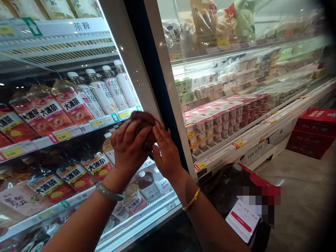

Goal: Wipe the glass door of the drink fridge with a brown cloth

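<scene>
My left hand (pixel 132 140), with a grey-green bangle at the wrist, is closed around a crumpled dark reddish-brown cloth (pixel 144 117). Right beside it is my right hand (pixel 166 150), wearing a gold bracelet; its fingers are stretched out and touch the cloth's right side. Both hands are raised in front of the metal frame (pixel 131 45) at the right edge of a lit drinks cooler. How much of the cloth touches the frame is hidden behind my fingers.
Shelves of bottled tea (pixel 67 101) fill the cooler on the left. To the right, an open chiller holds stacked yogurt packs (pixel 225 112). A phone (pixel 243 218) lies by a dark bag (pixel 220 185) at lower right. Red boxes (pixel 311 133) stand on the floor (pixel 296 182).
</scene>
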The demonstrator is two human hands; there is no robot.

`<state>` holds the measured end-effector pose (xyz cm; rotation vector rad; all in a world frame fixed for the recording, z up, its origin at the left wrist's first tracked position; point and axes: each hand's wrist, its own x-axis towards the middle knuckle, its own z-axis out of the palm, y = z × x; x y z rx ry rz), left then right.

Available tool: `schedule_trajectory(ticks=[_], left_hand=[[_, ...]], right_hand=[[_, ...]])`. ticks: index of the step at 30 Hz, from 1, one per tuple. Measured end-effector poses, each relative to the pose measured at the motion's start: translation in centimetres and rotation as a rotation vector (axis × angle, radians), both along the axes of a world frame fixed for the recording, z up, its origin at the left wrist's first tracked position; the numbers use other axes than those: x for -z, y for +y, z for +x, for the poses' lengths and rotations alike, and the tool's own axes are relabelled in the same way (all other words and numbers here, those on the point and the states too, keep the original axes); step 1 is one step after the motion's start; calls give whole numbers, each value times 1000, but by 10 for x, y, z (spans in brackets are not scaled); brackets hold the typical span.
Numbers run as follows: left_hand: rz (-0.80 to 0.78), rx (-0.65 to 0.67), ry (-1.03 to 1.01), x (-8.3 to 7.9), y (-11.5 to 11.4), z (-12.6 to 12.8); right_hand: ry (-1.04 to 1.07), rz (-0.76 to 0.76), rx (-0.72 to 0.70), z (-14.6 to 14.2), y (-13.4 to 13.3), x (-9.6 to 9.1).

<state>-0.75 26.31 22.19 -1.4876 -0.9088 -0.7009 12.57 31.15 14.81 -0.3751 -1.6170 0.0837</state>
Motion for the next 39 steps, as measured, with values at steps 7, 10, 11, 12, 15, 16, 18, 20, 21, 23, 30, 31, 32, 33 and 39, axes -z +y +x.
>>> schedule_trajectory(ticks=[7, 10, 11, 12, 15, 16, 18, 20, 21, 23, 30, 31, 32, 33, 39], left_hand=[[-100, -12, -71, 4, 0, 25], [-161, 7, 32, 37, -9, 16], [-172, 2, 72, 38, -11, 14], [-174, -10, 99, 32, -11, 13], [-130, -74, 37, -12, -7, 19], [-119, -102, -33, -29, -4, 23], [-94, -123, -154, -51, 1, 31], [-136, -128, -169, -48, 1, 33], [-165, -130, -144, -37, -1, 32], [-201, -138, -75, -3, -11, 25], [-320, -156, -9, 61, -38, 7], [-319, -155, -30, 53, -35, 9], [-312, -156, -67, 44, -31, 12], [-302, -156, -115, 34, -27, 16], [-311, -133, -279, 53, -21, 32]], right_hand=[[127, -54, -81, 2, 2, 5], [121, -43, -136, 7, 2, 8], [105, -43, -142, 9, 2, 7], [89, -48, -143, 11, 1, 6], [65, -89, -120, 14, 1, 1], [49, -103, -107, 14, 2, 0], [-8, -122, -80, 13, 5, 1], [-53, -123, -50, 10, 9, 7], [-55, -118, -31, 9, 11, 11], [-38, -95, -1, 6, 15, 22], [-145, -19, 55, 7, 20, 42], [-143, -19, 49, 7, 19, 41], [-136, -16, 37, 6, 18, 39], [-119, -15, 26, 5, 17, 38], [-78, 5, 58, 0, 21, 45]])
